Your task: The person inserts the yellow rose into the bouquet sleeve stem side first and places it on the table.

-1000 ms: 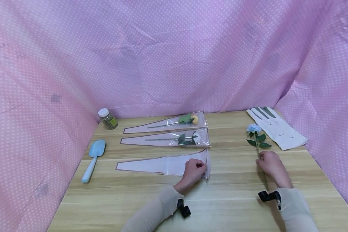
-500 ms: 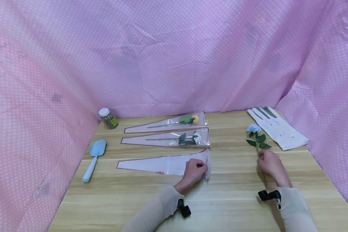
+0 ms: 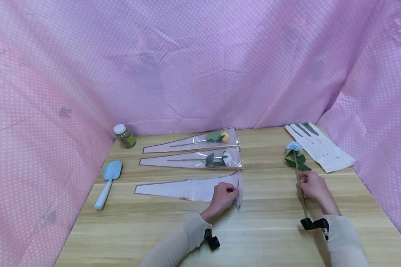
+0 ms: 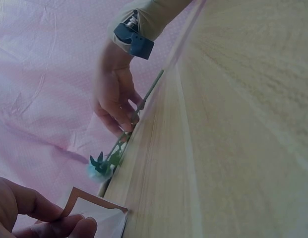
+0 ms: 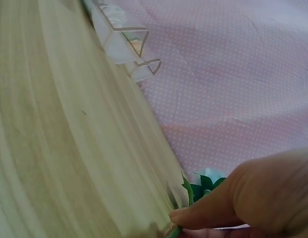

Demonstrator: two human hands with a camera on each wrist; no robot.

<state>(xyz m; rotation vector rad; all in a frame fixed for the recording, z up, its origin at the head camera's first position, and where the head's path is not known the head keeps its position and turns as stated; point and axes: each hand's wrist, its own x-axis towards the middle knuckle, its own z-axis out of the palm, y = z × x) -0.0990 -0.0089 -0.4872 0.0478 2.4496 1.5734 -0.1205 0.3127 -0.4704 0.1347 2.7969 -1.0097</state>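
Head view: jar [image 3: 124,136] label unreadable.

Pink cloth w/ small white dots [image 3: 200,63] hangs behind and to both sides of the hands. Pale wood-grain counter [image 3: 254,237]. Rose [image 3: 293,147] in right hand [image 3: 312,187]: light blue bloom, dark green leaves and stem. Sleeve [image 3: 190,189] under left hand [image 3: 222,196]: pale pink, brown edging. Beyond it, yellow flower [image 3: 224,135] and white flower [image 3: 227,158], both green-leaved. Far left: light blue trowel [image 3: 108,181], white-lidded jar [image 3: 123,136]. Beyond right hand: white glove [image 3: 320,148], grey-green stripes.
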